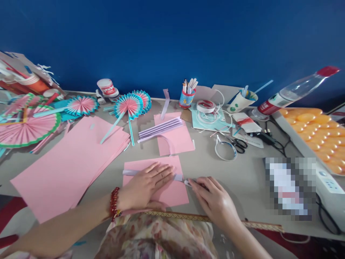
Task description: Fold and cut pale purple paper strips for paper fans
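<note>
My left hand (151, 183) lies flat with its fingers stretched out on a pink sheet of paper (172, 196). It presses across a lavender paper strip (130, 172), which shows on both sides of the hand. Just right of the sheet's edge, my right hand (211, 194) is closed in a pinch. From its fingertips pokes a small white tip (188, 183), close to the strip's right end; what it belongs to is hidden. Beyond the hands, a pleated lavender paper piece (161, 128) rests partly on a second pink sheet (182, 142).
Large pink sheets (61, 162) are stacked at left, with folded paper fans (128, 105) behind. Scissors (239, 144), a tape roll (225, 150), a pen cup (187, 99) and a leaning plastic bottle (291, 93) stand or lie to the right. A wooden ruler-like strip (262, 226) runs along the front edge.
</note>
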